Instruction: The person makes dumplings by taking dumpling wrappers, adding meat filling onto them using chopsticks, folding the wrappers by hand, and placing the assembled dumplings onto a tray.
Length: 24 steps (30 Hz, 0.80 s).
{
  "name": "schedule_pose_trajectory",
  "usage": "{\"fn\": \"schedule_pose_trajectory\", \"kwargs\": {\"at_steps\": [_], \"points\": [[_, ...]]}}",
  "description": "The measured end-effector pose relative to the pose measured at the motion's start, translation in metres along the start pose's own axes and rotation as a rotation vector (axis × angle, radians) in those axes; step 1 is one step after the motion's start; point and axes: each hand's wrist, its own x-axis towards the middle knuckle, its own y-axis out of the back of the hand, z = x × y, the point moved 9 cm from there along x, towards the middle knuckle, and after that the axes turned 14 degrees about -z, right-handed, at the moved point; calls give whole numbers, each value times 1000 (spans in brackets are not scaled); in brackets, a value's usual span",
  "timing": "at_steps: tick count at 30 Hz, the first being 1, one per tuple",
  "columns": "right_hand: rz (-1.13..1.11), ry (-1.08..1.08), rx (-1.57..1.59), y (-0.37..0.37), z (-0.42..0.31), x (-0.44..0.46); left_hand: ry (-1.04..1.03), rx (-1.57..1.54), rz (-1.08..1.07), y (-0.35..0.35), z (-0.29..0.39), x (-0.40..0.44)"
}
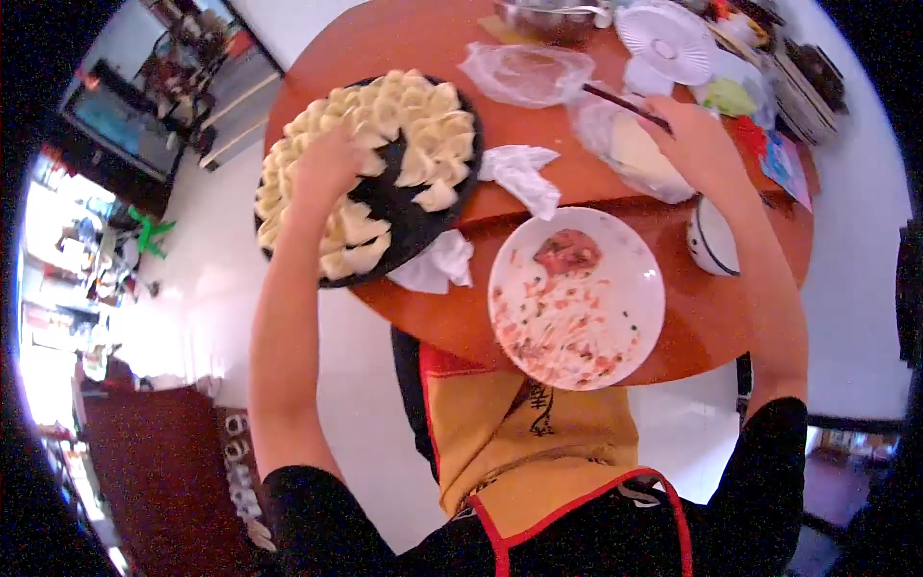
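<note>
My left hand (332, 163) is over the round black tray (404, 226), its fingers closed at a pale folded dumpling (372, 163) beside the bare middle; blur softens the fingertips. Rows of dumplings (437, 139) ring most of the tray. On the right, my right hand (681, 135) grips dark chopsticks (625, 106) that point up and left. Beneath that hand, a stack of pale dough wrappers (644, 152) lies in clear plastic. In front of me stands a white bowl (650, 288) with smeared filling and a lump of pink minced meat (567, 252) at its far side.
Crumpled white tissues (524, 178) lie between tray and bowl, with more paper (437, 264) at the tray's near edge. An enamel mug (710, 240) stands right of the bowl. Plastic bags (529, 72), a metal bowl (548, 14) and a white fluted dish (665, 40) occupy the far side.
</note>
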Motion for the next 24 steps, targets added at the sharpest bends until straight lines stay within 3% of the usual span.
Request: {"fn": "schedule_pose_trajectory", "kwargs": {"at_steps": [1, 6, 8, 15, 17, 21, 23, 24], "points": [[-29, 16, -2, -5, 3, 7, 192, -239, -86, 3, -7, -7], [-154, 15, -107, -35, 5, 23, 201, -117, -34, 1, -7, -7], [-207, 162, -110, -52, -5, 22, 165, -81, -32, 1, -2, -9], [-339, 71, -135, -77, 3, 27, 168, -142, 17, 7, -3, -16], [-28, 259, 84, -54, 6, 25, 190, -221, -29, 1, -9, -15], [91, 221, 45, 4, 10, 17, 31, -113, 208, 38, 10, -40], [-168, 69, 431, 17, 10, 12, -1, -542, 309, 77, 31, -61], [-172, 73, 425, 32, 0, 5, -22, -793, 258, 79, 46, -68]]}}
